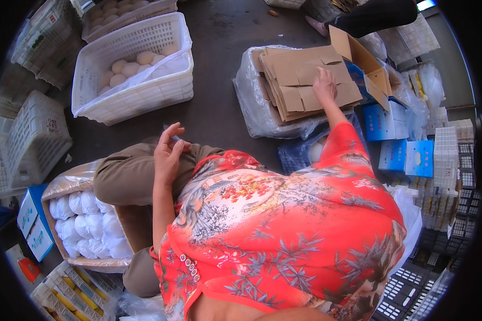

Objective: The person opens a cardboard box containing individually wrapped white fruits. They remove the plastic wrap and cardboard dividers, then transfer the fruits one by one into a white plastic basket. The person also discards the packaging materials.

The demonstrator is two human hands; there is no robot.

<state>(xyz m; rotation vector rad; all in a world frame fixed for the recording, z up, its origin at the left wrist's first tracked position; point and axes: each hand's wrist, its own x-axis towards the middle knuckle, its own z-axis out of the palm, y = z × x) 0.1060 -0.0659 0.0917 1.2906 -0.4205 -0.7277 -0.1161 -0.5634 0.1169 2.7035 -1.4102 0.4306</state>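
Observation:
My right hand [325, 85] lies on a stack of flattened brown cardboard pieces [293, 82], its fingers touching the slotted top sheet. The stack rests on a bundle [249, 108] wrapped in clear plastic. Above my bent left knee is my left hand [169, 150], palm turned inward and fingers curved. A small pale bit shows behind its fingers; whether they hold it cannot be made out. Ahead on the left stands a white plastic crate [132, 100] with round, pale fruits [130, 69] and a thin white sheet inside.
Beside my left leg, a carton [126, 228] holds white-wrapped round items [89, 226]. Perforated crates [40, 136] stand farther left. On the right are an open carton [375, 76], blue boxes [419, 158] and black crates [405, 289]. Another person's leg [369, 20] reaches in at the top right.

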